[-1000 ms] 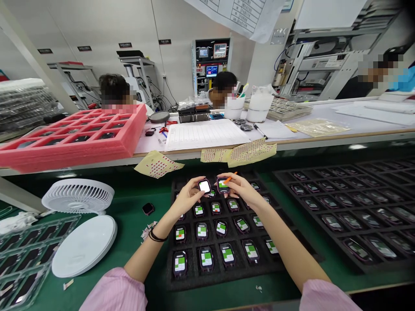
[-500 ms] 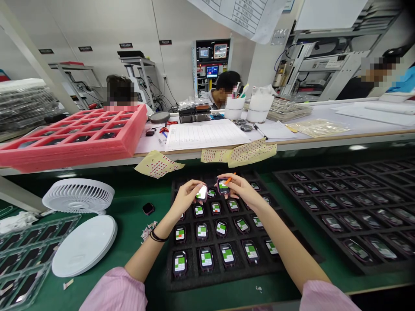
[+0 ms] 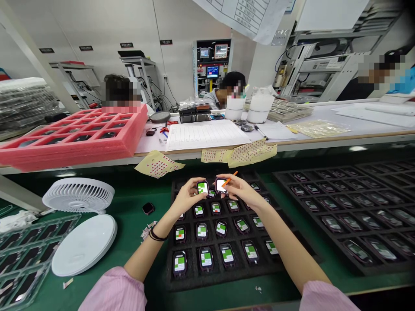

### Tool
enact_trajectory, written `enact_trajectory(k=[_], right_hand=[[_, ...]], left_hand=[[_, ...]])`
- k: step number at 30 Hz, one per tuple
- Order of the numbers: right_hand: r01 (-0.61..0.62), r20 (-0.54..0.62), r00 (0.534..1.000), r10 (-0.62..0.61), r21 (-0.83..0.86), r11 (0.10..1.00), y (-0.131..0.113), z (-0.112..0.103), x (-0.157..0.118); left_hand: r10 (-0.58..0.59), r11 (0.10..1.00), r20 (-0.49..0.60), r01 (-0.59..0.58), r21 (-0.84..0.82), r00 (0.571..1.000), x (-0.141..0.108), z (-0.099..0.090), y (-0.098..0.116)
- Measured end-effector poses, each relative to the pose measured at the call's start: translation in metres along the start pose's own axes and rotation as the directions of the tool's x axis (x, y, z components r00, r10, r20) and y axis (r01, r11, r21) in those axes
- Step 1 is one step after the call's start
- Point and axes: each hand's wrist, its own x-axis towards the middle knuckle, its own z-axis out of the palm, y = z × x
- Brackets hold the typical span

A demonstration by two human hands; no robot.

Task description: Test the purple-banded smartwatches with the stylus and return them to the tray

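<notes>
My left hand holds a small smartwatch by its edges, its screen showing a green-and-white label. My right hand holds a second smartwatch with a white screen, plus a thin orange stick that angles up and right between my fingers. Both hands hover close together above the far rows of a black foam tray. Its pockets carry several watches with green-marked screens. My hands hide some pockets in the far rows.
A second black tray of watches lies to the right. On the green mat at left are a loose watch, a white fan, a white disc and a transparent tray. A pink foam tray and papers sit on the bench beyond.
The watch in my left hand now shows a green label instead of a white face. The one in my right hand now looks white instead of green. Both hands stay in nearly the same place.
</notes>
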Motion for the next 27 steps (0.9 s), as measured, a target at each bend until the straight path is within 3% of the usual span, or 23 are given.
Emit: enact_trajectory(k=[6,14,19,27], right_hand=[[0.007,0.049,0.999,-0.007,-0.012,1.000,0.0038,0.0009,-0.0001],[0.014,-0.050,0.999,-0.013,0.022,1.000,0.0076,0.0012,0.0031],[-0.006,-0.076,0.997,0.008,0.026,1.000,0.0021,0.0011,0.0010],[0.025,-0.010,1.000,-0.025,0.044,0.999,0.0032,-0.0007,0.0000]], left_hand=[[-0.046,0.999,-0.062,0.044,-0.021,0.997,0.0015,0.0013,0.0027],[-0.097,0.995,-0.115,0.094,-0.031,0.989,0.0032,0.0033,0.0026],[-0.045,0.999,-0.021,0.045,-0.020,0.999,0.0015,0.0035,0.0034],[0.016,1.000,0.121,-0.015,-0.009,0.993,-0.0009,-0.0008,-0.0002]])
